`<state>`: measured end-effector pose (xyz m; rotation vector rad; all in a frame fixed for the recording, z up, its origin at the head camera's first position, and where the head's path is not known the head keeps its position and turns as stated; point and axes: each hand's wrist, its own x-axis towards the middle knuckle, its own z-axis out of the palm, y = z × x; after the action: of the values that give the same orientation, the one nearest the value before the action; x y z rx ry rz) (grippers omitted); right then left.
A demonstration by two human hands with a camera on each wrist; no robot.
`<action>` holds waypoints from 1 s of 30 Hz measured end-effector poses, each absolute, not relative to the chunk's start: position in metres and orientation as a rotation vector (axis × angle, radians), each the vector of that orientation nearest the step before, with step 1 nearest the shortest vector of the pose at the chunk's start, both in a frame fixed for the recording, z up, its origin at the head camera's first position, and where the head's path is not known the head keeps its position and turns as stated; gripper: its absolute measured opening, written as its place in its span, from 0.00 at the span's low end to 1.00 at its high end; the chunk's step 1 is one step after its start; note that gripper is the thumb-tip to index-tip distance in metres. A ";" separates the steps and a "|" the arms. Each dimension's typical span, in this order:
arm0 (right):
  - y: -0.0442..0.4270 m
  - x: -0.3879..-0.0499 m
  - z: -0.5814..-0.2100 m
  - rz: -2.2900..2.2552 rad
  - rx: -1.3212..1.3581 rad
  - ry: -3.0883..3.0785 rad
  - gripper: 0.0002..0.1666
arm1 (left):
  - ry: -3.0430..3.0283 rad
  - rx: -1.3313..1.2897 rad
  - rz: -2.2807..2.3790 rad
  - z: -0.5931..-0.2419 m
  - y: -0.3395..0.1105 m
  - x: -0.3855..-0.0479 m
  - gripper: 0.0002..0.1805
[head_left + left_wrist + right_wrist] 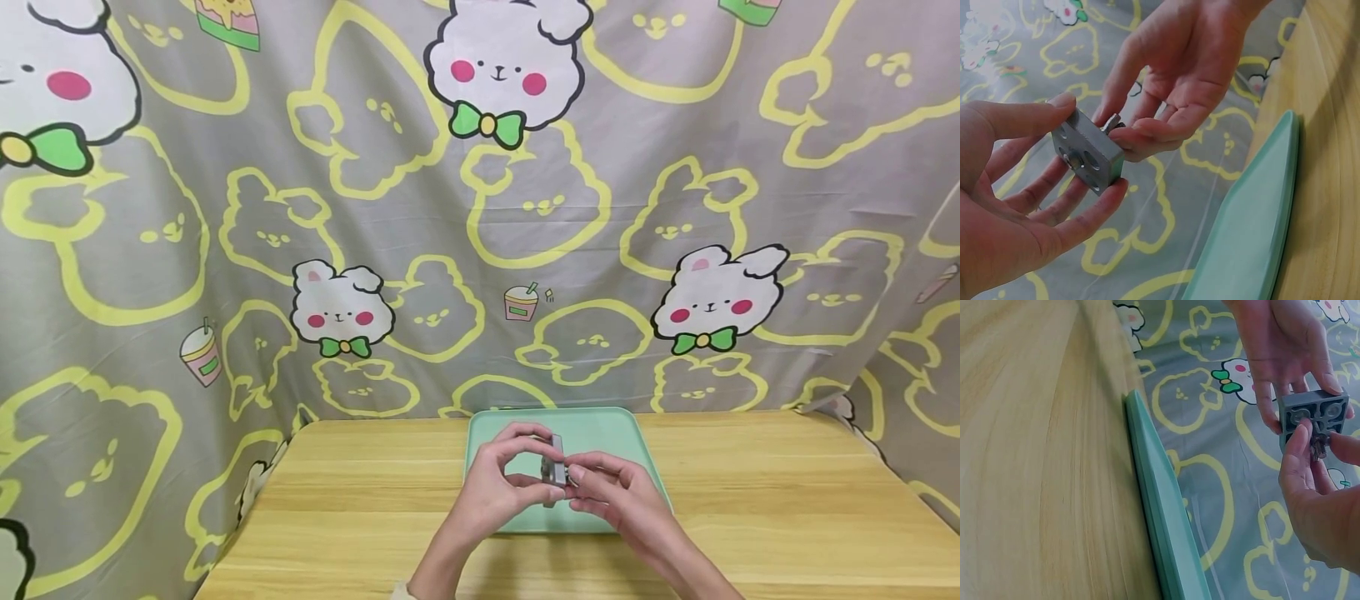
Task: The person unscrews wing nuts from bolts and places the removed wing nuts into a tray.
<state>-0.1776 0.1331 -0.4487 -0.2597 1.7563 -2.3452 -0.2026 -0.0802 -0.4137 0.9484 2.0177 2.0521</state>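
A grey rectangular block (1088, 156) with round holes in its face is held up above a tray. My left hand (491, 479) grips it by its edges, thumb on one side and fingers on the other. The right wrist view shows the block's ribbed, hollowed back (1313, 400), where a small shiny metal fitting (1319, 447) sticks out near the middle. Thumb and fingers of my right hand (630, 496) pinch around that fitting. Fingertips partly cover it, so its exact kind cannot be told.
Beneath the hands lies a light green tray (600, 423) with a raised rim, on a wooden table (360, 483). A grey curtain (420, 225) with yellow outlines and white cartoon animals hangs behind the table and at its sides.
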 end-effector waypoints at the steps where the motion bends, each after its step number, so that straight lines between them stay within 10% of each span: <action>1: 0.133 -0.178 -0.449 -2.347 -0.263 1.750 0.14 | 2.020 0.947 2.051 -0.414 -0.080 -0.203 0.18; 30: 0.123 -0.175 -0.454 -2.280 -0.614 2.452 0.09 | 2.006 0.929 2.092 -0.416 -0.080 -0.204 0.17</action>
<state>-0.1750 0.1227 -0.4537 -0.6135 2.4517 -2.2801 -0.2040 -0.0799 -0.4164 0.9293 2.0065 2.0917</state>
